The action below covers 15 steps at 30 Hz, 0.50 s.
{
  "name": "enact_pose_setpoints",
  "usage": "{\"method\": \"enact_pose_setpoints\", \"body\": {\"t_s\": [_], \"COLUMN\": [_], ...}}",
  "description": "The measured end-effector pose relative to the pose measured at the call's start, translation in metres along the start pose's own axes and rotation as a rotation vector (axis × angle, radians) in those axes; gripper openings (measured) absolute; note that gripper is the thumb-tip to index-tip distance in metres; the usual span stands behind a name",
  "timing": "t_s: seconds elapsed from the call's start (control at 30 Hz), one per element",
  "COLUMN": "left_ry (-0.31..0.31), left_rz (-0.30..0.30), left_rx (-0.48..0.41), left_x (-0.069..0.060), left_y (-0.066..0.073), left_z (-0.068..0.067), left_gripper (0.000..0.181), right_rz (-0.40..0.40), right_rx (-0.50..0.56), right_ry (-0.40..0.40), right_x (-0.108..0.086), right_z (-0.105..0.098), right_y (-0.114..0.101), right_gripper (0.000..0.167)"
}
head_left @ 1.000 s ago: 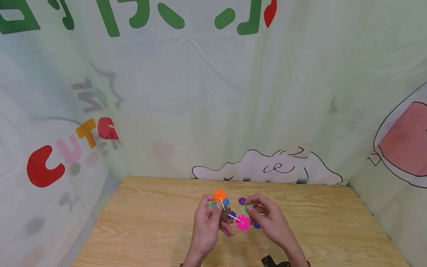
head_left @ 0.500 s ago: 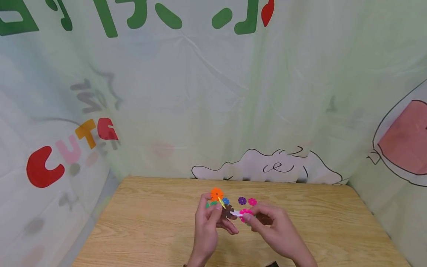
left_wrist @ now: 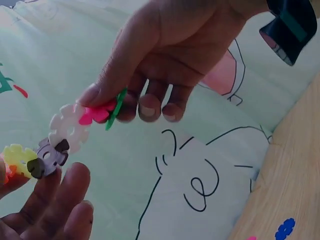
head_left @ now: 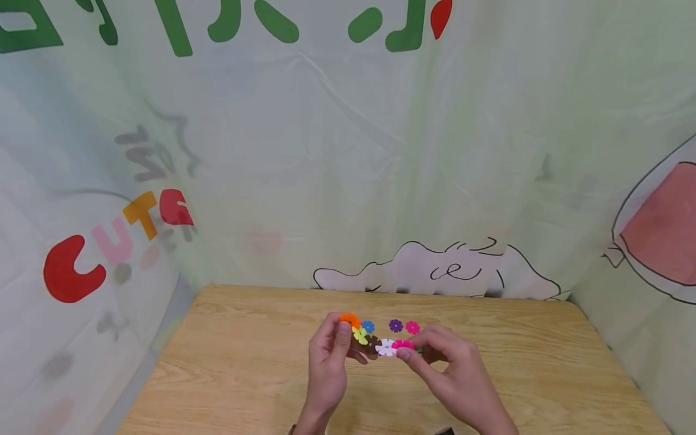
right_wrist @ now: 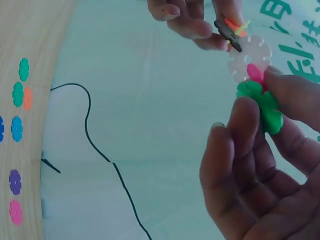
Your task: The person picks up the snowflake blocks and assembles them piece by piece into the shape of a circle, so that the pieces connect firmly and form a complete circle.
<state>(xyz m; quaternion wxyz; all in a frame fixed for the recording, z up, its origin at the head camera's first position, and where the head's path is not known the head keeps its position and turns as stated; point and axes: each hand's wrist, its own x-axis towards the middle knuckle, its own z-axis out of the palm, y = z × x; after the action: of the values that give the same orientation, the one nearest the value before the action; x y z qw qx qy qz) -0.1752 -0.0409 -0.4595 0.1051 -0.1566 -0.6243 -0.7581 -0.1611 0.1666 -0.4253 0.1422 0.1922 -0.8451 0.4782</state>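
The right hand (head_left: 457,370) is at the near side, and the left wrist view shows a dark band (left_wrist: 291,31) at its wrist. The left hand (head_left: 328,370) is raised to the left of it; the two hands are apart, but one chain (head_left: 385,348) of flower-shaped discs joins them in the air above the table (head_left: 261,350). The left hand pinches the orange disc (head_left: 350,319) at the left end, with the thumb upon it. After this come, toward the right, a yellow disc (head_left: 360,335), a dark disc (head_left: 374,345), a white disc (left_wrist: 59,122) and a pink disc (head_left: 404,345). The right hand is clamped on this pink disc and on the green disc (right_wrist: 262,105) at the right end, which the head view shows only as a small edge, while the right wrist view shows it broadly. Farther, on the table, lie a light blue disc (head_left: 368,327), a purple disc (head_left: 396,325) and another pink one (head_left: 412,327), from left to right. The right wrist view adds two loose green discs (right_wrist: 24,69) and a loose orange one (right_wrist: 28,98); the left wrist view adds a deep blue disc (left_wrist: 285,228). Farthest stands the pale sheet (head_left: 337,175), with coloured letters at left and a cloud-like outline behind the table.
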Motion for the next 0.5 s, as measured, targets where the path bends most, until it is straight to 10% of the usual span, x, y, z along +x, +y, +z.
{"method": "enact_pose_setpoints", "body": {"t_s": [0.5], "left_ry": [-0.039], "left_rz": [-0.163], "left_rx": [-0.111], "left_x": [0.0], "left_y": [-0.007], "left_z": [0.004], "left_gripper": [0.047], "right_rz": [0.467], "right_rx": [0.271], "right_ry": [-0.116], "right_x": [0.015], "right_z": [0.008], "right_y": [0.029], "right_gripper": [0.025]}}
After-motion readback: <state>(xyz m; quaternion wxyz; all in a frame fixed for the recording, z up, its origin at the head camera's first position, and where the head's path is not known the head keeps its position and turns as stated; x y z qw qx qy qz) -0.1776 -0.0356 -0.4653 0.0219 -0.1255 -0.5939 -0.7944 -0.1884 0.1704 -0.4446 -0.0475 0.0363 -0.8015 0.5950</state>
